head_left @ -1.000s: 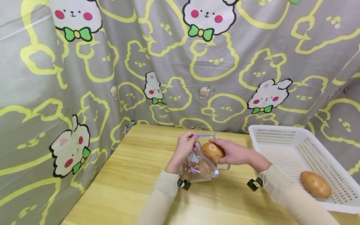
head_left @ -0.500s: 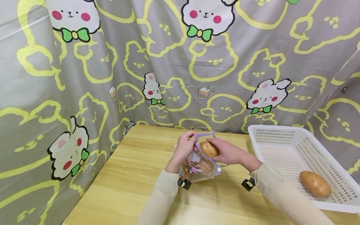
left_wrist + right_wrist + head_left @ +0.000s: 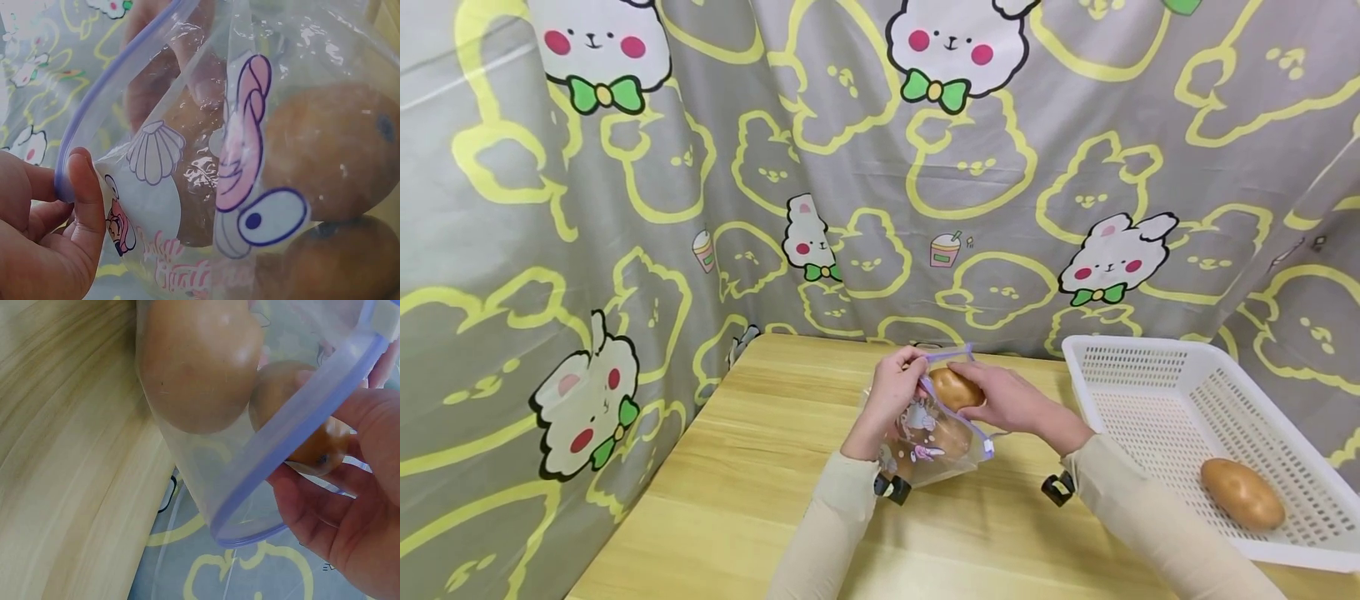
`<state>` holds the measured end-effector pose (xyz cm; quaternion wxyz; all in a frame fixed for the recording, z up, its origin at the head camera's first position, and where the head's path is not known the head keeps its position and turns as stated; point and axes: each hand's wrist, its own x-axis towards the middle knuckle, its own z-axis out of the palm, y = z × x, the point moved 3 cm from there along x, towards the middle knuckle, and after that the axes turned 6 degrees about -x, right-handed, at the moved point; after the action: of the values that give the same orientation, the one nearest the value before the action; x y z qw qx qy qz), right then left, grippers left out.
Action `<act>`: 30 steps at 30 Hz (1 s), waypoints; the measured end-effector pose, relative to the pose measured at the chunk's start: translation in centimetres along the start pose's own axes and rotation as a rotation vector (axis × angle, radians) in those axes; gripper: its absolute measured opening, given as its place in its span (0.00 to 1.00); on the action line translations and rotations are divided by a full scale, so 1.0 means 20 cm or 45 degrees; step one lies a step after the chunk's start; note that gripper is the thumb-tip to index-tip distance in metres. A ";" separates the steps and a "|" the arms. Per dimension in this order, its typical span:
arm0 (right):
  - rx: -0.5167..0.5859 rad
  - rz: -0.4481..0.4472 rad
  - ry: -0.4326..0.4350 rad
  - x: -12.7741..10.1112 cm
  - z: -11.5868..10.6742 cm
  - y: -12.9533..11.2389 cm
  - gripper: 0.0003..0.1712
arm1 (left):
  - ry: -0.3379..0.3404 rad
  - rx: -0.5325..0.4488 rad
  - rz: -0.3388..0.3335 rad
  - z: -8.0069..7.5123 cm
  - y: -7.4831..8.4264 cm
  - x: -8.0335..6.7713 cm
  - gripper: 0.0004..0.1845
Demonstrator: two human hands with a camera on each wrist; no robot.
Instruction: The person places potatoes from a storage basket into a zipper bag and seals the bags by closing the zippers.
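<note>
My left hand (image 3: 897, 387) pinches the purple zip edge of a clear zip bag (image 3: 156, 153) between thumb and fingers, and the bag's mouth gapes. Cartoon prints decorate its side. With curled fingers my right hand (image 3: 1015, 400) holds a brown potato (image 3: 955, 389) at that mouth; in the right wrist view this potato (image 3: 322, 447) is partly behind the purple edge, fingertips inside the opening. Deeper in the bag, the left wrist view shows one potato (image 3: 331, 150) above another potato (image 3: 331, 262). A white slider (image 3: 386, 317) sits on the zip.
A white perforated plastic basket (image 3: 1135, 343) stands at the right, with a single potato (image 3: 1242, 493) lying in it. The wooden table (image 3: 737, 467) reaches back to a grey curtain (image 3: 865, 125) with cartoon rabbits, which also hangs along the left side.
My right hand has moved left with the potato, bringing it further into the bag's mouth. My left hand stays in place on the edge; the bag's slider corner has shifted slightly right.
</note>
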<state>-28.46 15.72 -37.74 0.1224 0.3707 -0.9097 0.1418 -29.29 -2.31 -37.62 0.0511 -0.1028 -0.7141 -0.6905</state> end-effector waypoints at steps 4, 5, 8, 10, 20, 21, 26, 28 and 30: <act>0.009 0.036 -0.017 0.00 -0.01 0.00 0.40 | -0.003 -0.017 -0.004 0.00 0.00 0.00 0.08; 0.013 0.047 -0.025 0.00 -0.01 0.00 0.39 | -0.005 -0.020 -0.002 0.00 0.00 0.00 0.08; 0.032 0.069 -0.050 0.00 -0.02 0.00 0.38 | -0.015 -0.027 0.012 0.00 0.00 0.00 0.09; 0.037 0.066 -0.059 -0.01 -0.03 0.00 0.37 | -0.027 -0.036 0.010 0.00 0.01 0.00 0.10; 0.239 0.072 -0.050 -0.06 -0.11 0.01 0.29 | -0.032 -0.018 -0.012 0.01 0.18 -0.09 0.10; 0.261 0.070 -0.045 -0.08 -0.13 0.02 0.29 | -0.033 -0.015 -0.015 0.01 0.18 -0.08 0.10; 0.264 0.072 -0.016 -0.20 -0.23 0.05 0.26 | -0.039 -0.035 -0.031 0.01 0.05 -0.03 0.10; 0.227 0.092 -0.005 -0.26 -0.27 0.07 0.25 | -0.037 -0.044 -0.034 0.01 -0.01 -0.01 0.10; 0.188 0.111 0.006 -0.32 -0.31 0.09 0.26 | -0.032 -0.046 -0.026 0.01 -0.03 0.00 0.09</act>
<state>-24.52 23.29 -34.42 0.0904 0.3384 -0.9117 0.2147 -29.40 -2.19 -38.18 0.0332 -0.1052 -0.7032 -0.7023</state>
